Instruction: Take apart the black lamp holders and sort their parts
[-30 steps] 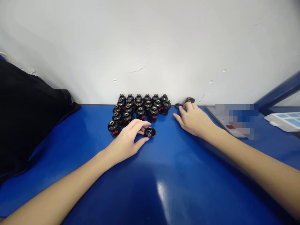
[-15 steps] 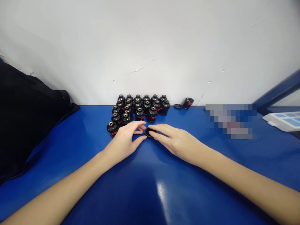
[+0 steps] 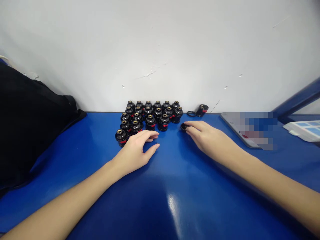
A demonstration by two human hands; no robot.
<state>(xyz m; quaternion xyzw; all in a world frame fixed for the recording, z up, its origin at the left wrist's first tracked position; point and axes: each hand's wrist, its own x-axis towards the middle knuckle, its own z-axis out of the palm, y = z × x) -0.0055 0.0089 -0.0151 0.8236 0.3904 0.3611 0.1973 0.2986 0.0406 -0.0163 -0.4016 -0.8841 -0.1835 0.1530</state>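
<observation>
The black cap (image 3: pixel 183 127) is held just above or on the blue tabletop (image 3: pixel 155 200), right of the grouped parts, pinched at its right side by the fingertips of the right hand (image 3: pixel 208 135); where the thumb is pressed cannot be told. It is seen as a low, dark, round piece, broader from side to side than it is high, with its left edge exposed and the rest covered by the fingers; which way its hollow is turned cannot be made out. Behind it, near the wall (image 3: pixel 160 56), a black ring (image 3: pixel 191 113) is laid flat, with a black cylinder (image 3: pixel 202 110) marked in red placed just beside it. To the left, black knob-shaped parts (image 3: pixel 163 122) are stood upright in close rows, their brass-coloured centres turned upward, and the direct way leftward is blocked by them. The foot of one front part is hidden by the left hand (image 3: pixel 136 150), whose thumb is spread away from its curved fingers. Farther out, a grey device (image 3: pixel 237 131) and a white-and-blue case (image 3: pixel 303 130) are set at right, and black cloth (image 3: pixel 32 123) is heaped at left.
</observation>
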